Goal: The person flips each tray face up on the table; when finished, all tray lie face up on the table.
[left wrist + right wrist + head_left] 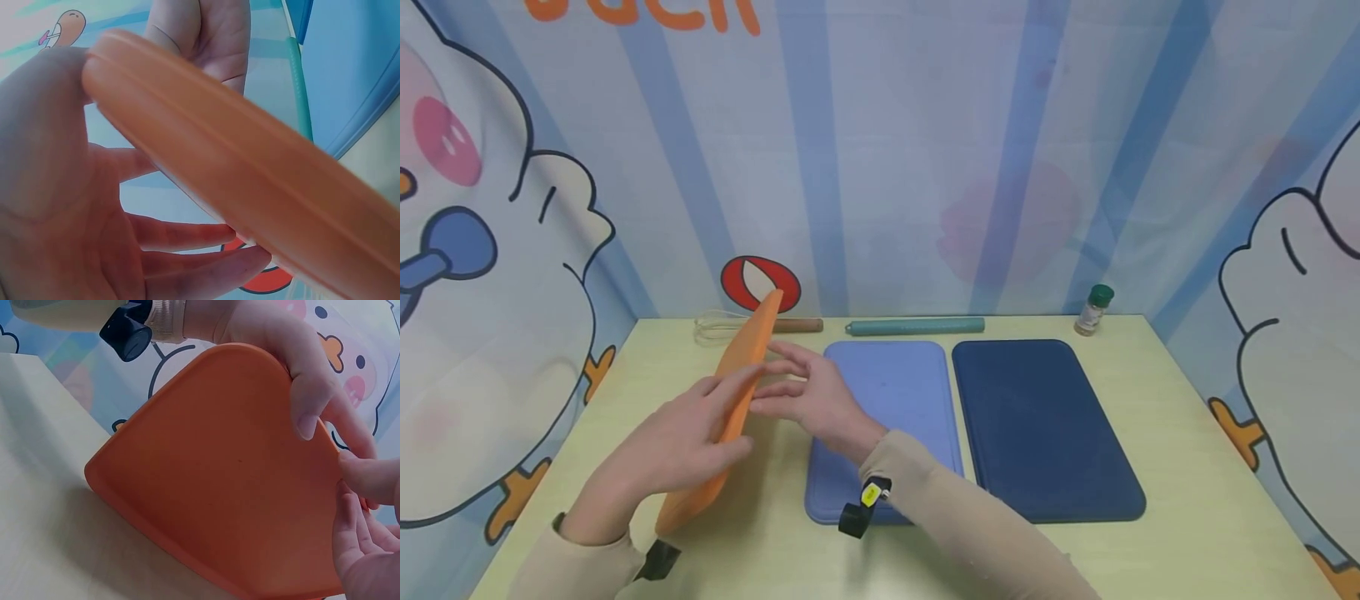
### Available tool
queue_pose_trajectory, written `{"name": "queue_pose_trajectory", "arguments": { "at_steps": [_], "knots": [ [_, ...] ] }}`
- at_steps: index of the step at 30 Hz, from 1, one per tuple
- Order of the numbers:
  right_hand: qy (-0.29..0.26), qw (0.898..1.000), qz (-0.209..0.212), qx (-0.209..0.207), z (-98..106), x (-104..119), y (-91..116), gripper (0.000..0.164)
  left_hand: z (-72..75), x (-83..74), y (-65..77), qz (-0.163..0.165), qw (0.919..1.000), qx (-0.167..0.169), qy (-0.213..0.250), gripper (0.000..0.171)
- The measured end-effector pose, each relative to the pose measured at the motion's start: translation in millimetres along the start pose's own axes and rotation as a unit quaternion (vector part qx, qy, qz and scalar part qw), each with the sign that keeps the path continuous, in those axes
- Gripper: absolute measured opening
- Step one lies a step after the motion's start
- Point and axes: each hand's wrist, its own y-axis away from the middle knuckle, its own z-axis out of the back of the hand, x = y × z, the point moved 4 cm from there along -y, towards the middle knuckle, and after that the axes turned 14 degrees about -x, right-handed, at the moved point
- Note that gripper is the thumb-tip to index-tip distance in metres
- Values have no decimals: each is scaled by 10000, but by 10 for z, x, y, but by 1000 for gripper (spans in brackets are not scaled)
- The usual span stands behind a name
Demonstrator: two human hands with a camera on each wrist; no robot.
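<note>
An orange board point(692, 504) with rounded corners is held tilted up on its edge at the left of the table, one broad face filling the middle of the right wrist view. My left hand point(673, 442) grips its upper edge, thumb on one face and fingers on the other. At the same edge, farther along, my right hand point(820, 400) pinches the board between thumb and fingers. Seen from the left wrist, the board's thick rim point(250, 150) runs diagonally and hides part of the right hand.
A light blue board point(887, 392) and a navy board point(1045, 433) lie side by side on the pale table point(1180, 500). Along the back are a whisk point(797, 325), a teal rod point(917, 326) and a green-capped jar point(1092, 311). A printed curtain point(895, 167) hangs behind.
</note>
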Motion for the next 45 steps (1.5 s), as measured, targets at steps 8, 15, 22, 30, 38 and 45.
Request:
{"name": "queue_pose_trajectory", "arguments": {
  "at_steps": [8, 15, 22, 30, 38, 45],
  "knots": [
    [-147, 9989, 190, 400, -28, 22, 0, 81, 53, -28, -5, 62, 10000, -29, -3, 76],
    [-55, 9974, 242, 683, -35, 53, -2, 81, 95, -20, -14, 113, 9999, -58, 8, 74],
    [70, 9961, 351, 803, -46, 84, -7, 80, 109, -17, -13, 296, 9995, 34, -54, 65],
    [230, 9949, 476, 861, -55, 100, -2, 81, 114, 4, -33, 165, 9998, 15, -61, 63],
    [320, 9938, 482, 947, -78, 113, -9, 83, 188, 3, -40, -23, 10000, -71, 50, 63],
    [625, 9933, 152, 959, -35, 14, -38, 86, 248, 27, -20, -5, 9998, -193, 58, 65]
  ]
}}
